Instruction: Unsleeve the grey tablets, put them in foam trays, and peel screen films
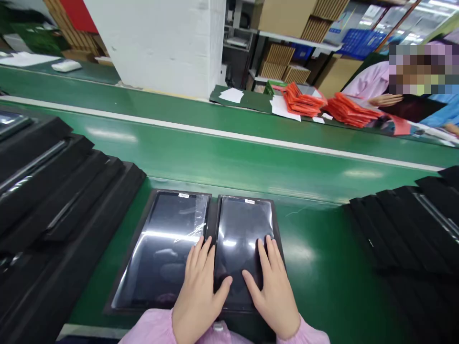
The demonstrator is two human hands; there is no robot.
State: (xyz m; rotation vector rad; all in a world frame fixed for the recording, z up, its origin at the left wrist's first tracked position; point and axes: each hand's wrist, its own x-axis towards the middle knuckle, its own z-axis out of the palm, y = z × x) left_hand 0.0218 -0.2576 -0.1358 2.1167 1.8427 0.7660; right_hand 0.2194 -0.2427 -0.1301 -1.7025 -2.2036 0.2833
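Observation:
Two dark glossy screen panels lie side by side on a black foam tray (pixel 213 210) on the green bench. My left hand (pixel 199 286) rests between them, its fingers stretched along the inner edges and its thumb over the right panel (pixel 240 239). On that same panel's right edge lies my right hand (pixel 274 289), fingers straight and thumb pointing inward. The left panel (pixel 168 253) wears a clear film with wrinkles near its right side. Each panel carries a small white label at its top edge. Neither hand grips anything.
Black foam trays are stacked at left (pixel 71 191) and right (pixel 405 234), some holding panels. Beyond the green conveyor (pixel 201 114), a person in pink sits at the far right near orange packets (pixel 304 100). A white pillar (pixel 161 48) stands behind.

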